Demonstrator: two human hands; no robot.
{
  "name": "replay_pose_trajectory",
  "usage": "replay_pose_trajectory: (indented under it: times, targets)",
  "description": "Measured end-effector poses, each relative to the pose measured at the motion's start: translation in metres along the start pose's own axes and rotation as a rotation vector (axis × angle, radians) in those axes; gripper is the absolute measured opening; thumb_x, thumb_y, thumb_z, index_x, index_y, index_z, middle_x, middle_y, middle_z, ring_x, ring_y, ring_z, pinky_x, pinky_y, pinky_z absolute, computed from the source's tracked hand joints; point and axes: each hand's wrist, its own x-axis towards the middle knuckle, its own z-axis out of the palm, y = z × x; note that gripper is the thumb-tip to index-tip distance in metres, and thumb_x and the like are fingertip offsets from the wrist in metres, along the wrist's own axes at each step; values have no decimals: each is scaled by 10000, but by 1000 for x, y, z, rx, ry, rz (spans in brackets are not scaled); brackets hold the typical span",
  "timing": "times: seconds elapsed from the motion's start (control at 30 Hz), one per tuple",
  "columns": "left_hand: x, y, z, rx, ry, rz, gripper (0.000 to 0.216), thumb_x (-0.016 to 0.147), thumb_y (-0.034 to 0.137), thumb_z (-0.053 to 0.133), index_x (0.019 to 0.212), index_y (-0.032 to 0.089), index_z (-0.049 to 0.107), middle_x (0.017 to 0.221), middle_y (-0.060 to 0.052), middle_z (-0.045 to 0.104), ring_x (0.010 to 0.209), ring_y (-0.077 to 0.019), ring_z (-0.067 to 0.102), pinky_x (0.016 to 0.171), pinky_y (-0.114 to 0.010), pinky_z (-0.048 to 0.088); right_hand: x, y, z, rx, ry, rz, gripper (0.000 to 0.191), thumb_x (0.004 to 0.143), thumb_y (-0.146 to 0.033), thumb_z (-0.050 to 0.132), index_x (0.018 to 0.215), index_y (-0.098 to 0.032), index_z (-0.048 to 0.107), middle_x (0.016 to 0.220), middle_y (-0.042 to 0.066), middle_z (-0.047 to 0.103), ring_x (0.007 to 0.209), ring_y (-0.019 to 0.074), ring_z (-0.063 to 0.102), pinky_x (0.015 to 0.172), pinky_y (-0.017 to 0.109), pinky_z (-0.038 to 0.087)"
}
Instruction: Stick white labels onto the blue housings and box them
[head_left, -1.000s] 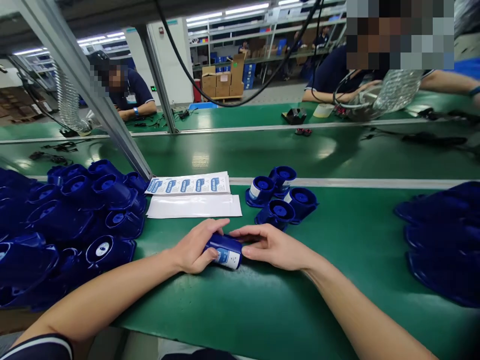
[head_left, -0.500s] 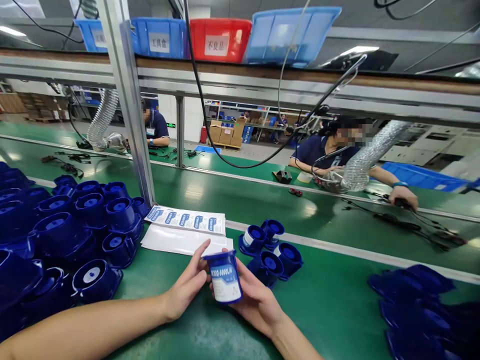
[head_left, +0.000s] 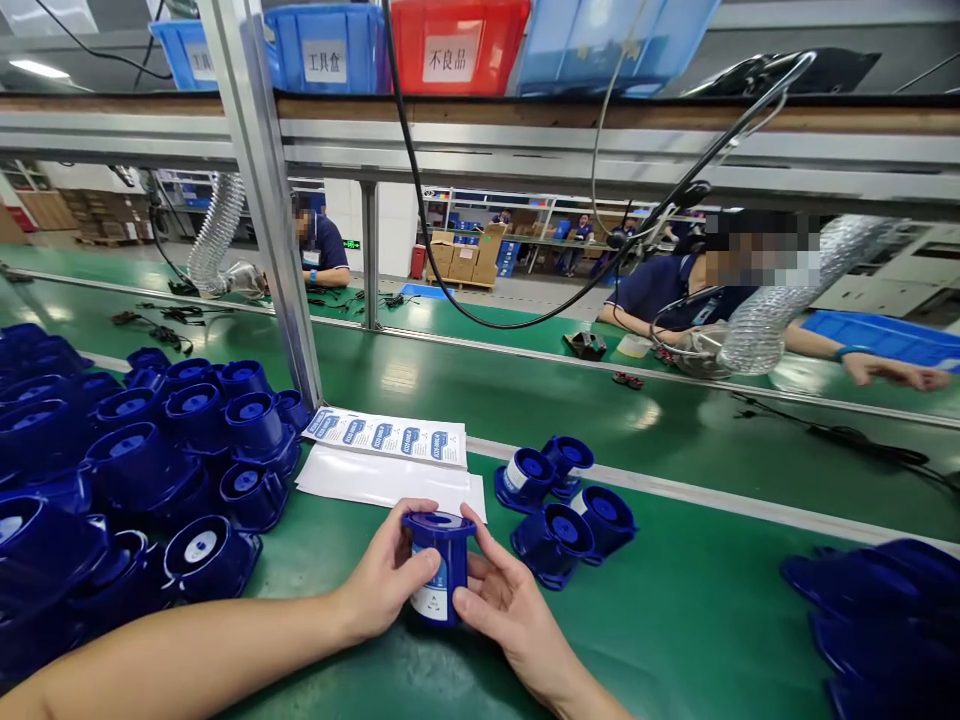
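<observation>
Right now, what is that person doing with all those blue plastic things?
A person at a green workbench holds one round dark-blue plastic housing upright between the left hand and right hand; a white label shows on its side. A heap of similar blue housings lies to its left, four more to its right, and a white sheet of printed labels just beyond.

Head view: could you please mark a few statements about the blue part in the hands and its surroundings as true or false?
1. The left hand and right hand hold the blue part roughly upright. True.
2. The blue part is bare of labels. False: a white label shows on its side.
3. A label sheet lies on the green bench beyond the hands. True.
4. The red bin rests on the green bench. False: it stands on the overhead shelf.
</observation>
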Motion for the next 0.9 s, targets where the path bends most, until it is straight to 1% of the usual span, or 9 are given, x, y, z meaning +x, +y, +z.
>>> replay_pose_trajectory:
  times: [0.13, 0.3, 0.4, 0.5, 0.6, 0.73, 0.8, 0.9]
  targets:
    - [0, -3, 2, 20, 27, -32, 747, 890, 694, 754, 1394, 227, 462, 1291, -131, 663, 1180, -296, 619, 1050, -449, 479, 1, 7, 1, -36, 22, -14, 1068, 863, -328, 924, 1713, -306, 277, 1382, 146, 753, 1195, 309, 762, 1104, 528, 550]
    - [0, -2, 2, 47, 14, -63, 784, 890, 697, 747, 1418, 225, 409, 1276, -131, 656, 1167, -286, 625, 1032, -442, 491, 0, 8, 5, -41, 79, -12, 1079, 851, -338, 935, 1712, -297, 286, 1374, 152, 758, 1199, 314, 765, 1105, 534, 555]
    - [0, 2, 2, 51, -8, -75, 795, 897, 658, 756, 1441, 225, 371, 1272, -129, 651, 1163, -280, 636, 1042, -448, 494, 0, 7, 4, -31, 62, -7, 1088, 849, -345, 937, 1714, -306, 279, 1365, 152, 763, 1194, 314, 768, 1104, 537, 553]
    - [2, 7, 3, 71, -33, -110, 800, 900, 586, 775, 1459, 223, 332, 1282, -133, 638, 1150, -272, 639, 1047, -450, 492, 1, 8, -1, -24, 39, -4, 1064, 867, -337, 921, 1713, -301, 277, 1390, 159, 750, 1221, 314, 759, 1112, 535, 547]
    - [3, 12, 4, 75, -52, -132, 817, 894, 487, 793, 1480, 219, 291, 1306, -141, 623, 1147, -263, 638, 1058, -454, 488, 3, 9, -6, -24, 30, -2, 1006, 883, -314, 908, 1696, -290, 315, 1409, 164, 739, 1226, 313, 757, 1116, 532, 544]
    - [3, 16, 6, 58, -79, -140, 929, 847, 337, 812, 1543, 224, 207, 1356, -158, 602, 1100, -251, 663, 1025, -455, 517, 3, 11, -10, -26, 18, -7, 982, 885, -286, 903, 1683, -301, 332, 1403, 156, 743, 1218, 307, 760, 1123, 530, 535]
    - [2, 15, 6, 64, -89, -129, 1030, 821, 259, 809, 1600, 229, 136, 1370, -164, 608, 1126, -264, 674, 1043, -468, 520, 3, 10, -11, -24, 7, -9, 981, 885, -271, 901, 1682, -305, 330, 1413, 155, 737, 1225, 303, 756, 1135, 528, 522]
    - [1, 13, 5, 81, -135, -80, 1249, 782, 146, 795, 1675, 288, -67, 1431, -170, 604, 1172, -289, 695, 1050, -487, 542, 4, 6, -11, -23, 5, -3, 989, 880, -275, 903, 1684, -303, 327, 1422, 158, 731, 1240, 304, 746, 1157, 533, 499]
